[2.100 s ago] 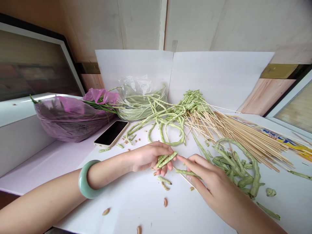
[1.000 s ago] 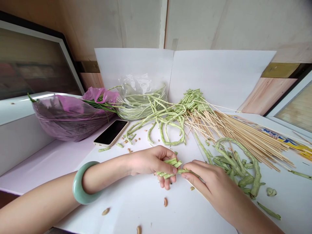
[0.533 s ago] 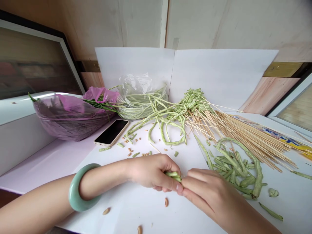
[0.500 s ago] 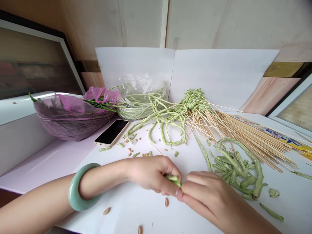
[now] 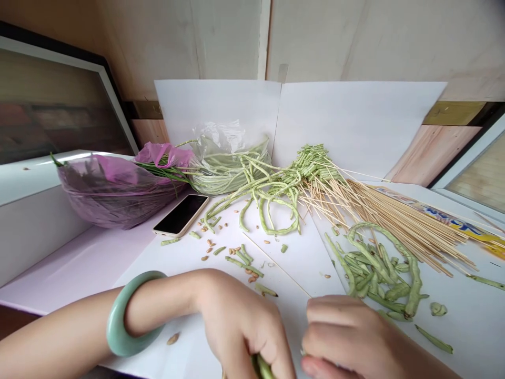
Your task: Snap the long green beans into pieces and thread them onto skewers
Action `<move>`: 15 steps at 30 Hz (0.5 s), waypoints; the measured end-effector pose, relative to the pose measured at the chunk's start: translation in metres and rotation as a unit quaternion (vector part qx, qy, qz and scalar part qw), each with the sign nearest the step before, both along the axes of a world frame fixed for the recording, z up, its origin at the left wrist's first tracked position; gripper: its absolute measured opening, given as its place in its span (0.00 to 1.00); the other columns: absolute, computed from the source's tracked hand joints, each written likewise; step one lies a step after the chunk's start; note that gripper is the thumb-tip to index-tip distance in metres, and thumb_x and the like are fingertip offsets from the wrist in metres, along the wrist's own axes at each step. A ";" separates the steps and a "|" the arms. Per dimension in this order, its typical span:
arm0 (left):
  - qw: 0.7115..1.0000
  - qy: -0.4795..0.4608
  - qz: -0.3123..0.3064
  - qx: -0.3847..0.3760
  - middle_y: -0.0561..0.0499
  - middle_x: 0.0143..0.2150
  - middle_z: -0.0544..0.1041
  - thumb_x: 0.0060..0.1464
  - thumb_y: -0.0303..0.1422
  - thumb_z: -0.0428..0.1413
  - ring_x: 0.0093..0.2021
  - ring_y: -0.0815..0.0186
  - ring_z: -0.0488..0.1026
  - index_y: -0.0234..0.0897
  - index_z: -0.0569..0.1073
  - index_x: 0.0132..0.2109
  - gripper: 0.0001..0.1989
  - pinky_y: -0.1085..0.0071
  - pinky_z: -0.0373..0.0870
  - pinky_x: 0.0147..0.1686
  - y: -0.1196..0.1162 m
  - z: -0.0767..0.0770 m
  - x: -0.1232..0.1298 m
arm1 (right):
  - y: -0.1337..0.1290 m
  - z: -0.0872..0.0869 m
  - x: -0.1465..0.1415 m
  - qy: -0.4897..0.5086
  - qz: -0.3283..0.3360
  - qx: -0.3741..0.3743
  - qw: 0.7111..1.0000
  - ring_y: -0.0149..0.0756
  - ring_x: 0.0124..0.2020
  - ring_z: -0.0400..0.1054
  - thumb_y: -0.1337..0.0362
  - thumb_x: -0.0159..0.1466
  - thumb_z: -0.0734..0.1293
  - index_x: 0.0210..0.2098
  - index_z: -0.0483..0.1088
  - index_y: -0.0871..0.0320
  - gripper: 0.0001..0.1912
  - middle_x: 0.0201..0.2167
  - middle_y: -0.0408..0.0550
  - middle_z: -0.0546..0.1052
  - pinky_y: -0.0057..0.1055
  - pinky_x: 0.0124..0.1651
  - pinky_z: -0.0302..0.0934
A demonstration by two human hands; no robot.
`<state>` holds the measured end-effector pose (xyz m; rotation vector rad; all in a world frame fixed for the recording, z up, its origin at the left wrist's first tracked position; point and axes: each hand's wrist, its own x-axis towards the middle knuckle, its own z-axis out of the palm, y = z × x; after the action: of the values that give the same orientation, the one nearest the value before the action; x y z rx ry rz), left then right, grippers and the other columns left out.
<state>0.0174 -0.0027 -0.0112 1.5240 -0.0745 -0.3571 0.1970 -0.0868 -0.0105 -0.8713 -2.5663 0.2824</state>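
My left hand (image 5: 246, 329), with a green bangle on the wrist, is low in the middle, its fingers closed on green bean pieces (image 5: 262, 367). The fingertips run off the bottom edge. Just right of it, my right hand (image 5: 343, 334) has curled fingers; a tiny pale bit shows at its thumb side, too small to name. A thin skewer (image 5: 282, 271) lies on the white surface, one end reaching my right hand. Short bean pieces (image 5: 244, 266) and loose brown seeds (image 5: 251, 276) are scattered beyond my left hand. A pile of bean pods (image 5: 394, 268) lies to the right.
Long beans (image 5: 276, 226) trail from a clear plastic bag (image 5: 221, 163). A purple bag (image 5: 118, 195) and a phone (image 5: 180, 215) are at the left. Skewered beans (image 5: 313, 160) and many bare skewers (image 5: 406, 223) lie at the back right, beside a yellow wrapper (image 5: 465, 226).
Both hands have moved down towards me and apart. My left hand has turned downward with the bean pieces. The skewer and more bean pieces on the surface have come into view.
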 end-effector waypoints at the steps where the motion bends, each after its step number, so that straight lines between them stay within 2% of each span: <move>1: 0.999 0.012 0.049 0.014 0.55 0.20 0.67 0.40 0.46 0.66 0.22 0.70 0.65 0.36 0.68 0.21 0.20 0.76 0.66 0.26 0.000 0.003 -0.001 | 0.002 0.001 0.003 0.013 -0.024 0.005 1.000 0.27 0.20 0.64 0.60 0.73 0.51 0.21 0.61 0.55 0.25 0.19 0.39 0.66 0.23 0.22 0.57; 3: 0.989 0.040 0.139 0.026 0.55 0.21 0.67 0.45 0.45 0.64 0.21 0.72 0.63 0.36 0.70 0.25 0.18 0.76 0.63 0.23 0.001 0.008 -0.005 | 0.006 0.000 0.009 0.033 -0.072 0.010 0.997 0.29 0.22 0.66 0.61 0.72 0.54 0.26 0.64 0.54 0.20 0.21 0.40 0.67 0.23 0.23 0.59; 6: 0.969 0.050 0.242 -0.023 0.58 0.18 0.65 0.47 0.46 0.63 0.16 0.76 0.57 0.35 0.70 0.27 0.19 0.77 0.55 0.17 0.010 0.007 -0.008 | 0.011 -0.006 0.018 0.039 -0.121 0.007 0.992 0.32 0.31 0.71 0.66 0.70 0.56 0.40 0.68 0.52 0.09 0.31 0.43 0.72 0.24 0.32 0.65; 8: 0.950 0.046 0.302 -0.062 0.58 0.17 0.66 0.48 0.46 0.62 0.13 0.78 0.55 0.33 0.70 0.28 0.19 0.77 0.50 0.14 0.016 0.001 -0.007 | 0.015 -0.010 0.022 0.030 -0.130 -0.002 0.991 0.33 0.38 0.72 0.69 0.68 0.56 0.52 0.64 0.50 0.16 0.38 0.45 0.72 0.24 0.38 0.67; 9: 0.941 0.044 0.328 -0.076 0.57 0.17 0.67 0.48 0.45 0.62 0.13 0.78 0.56 0.33 0.70 0.29 0.19 0.77 0.49 0.14 0.018 -0.002 -0.006 | 0.016 -0.011 0.023 0.028 -0.128 -0.005 0.991 0.32 0.37 0.72 0.70 0.68 0.55 0.56 0.62 0.49 0.19 0.39 0.45 0.71 0.24 0.38 0.68; 12: 0.919 0.049 0.374 -0.113 0.54 0.19 0.71 0.50 0.43 0.59 0.12 0.77 0.57 0.31 0.71 0.30 0.16 0.77 0.47 0.13 0.022 -0.009 -0.004 | 0.020 -0.016 0.024 0.036 -0.113 -0.009 0.993 0.29 0.29 0.68 0.74 0.68 0.52 0.58 0.61 0.49 0.23 0.34 0.43 0.67 0.21 0.32 0.67; 15: 0.912 0.054 0.386 -0.130 0.52 0.19 0.72 0.49 0.41 0.58 0.12 0.76 0.59 0.31 0.70 0.31 0.15 0.77 0.49 0.13 0.022 -0.011 -0.003 | 0.021 -0.019 0.021 0.068 -0.122 -0.004 0.990 0.29 0.32 0.70 0.73 0.68 0.55 0.55 0.63 0.48 0.20 0.36 0.43 0.70 0.21 0.34 0.67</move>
<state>0.0140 0.0195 -0.0224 1.1549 0.5398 0.2027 0.2182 -0.0663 -0.0294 -1.1160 -2.3060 0.2677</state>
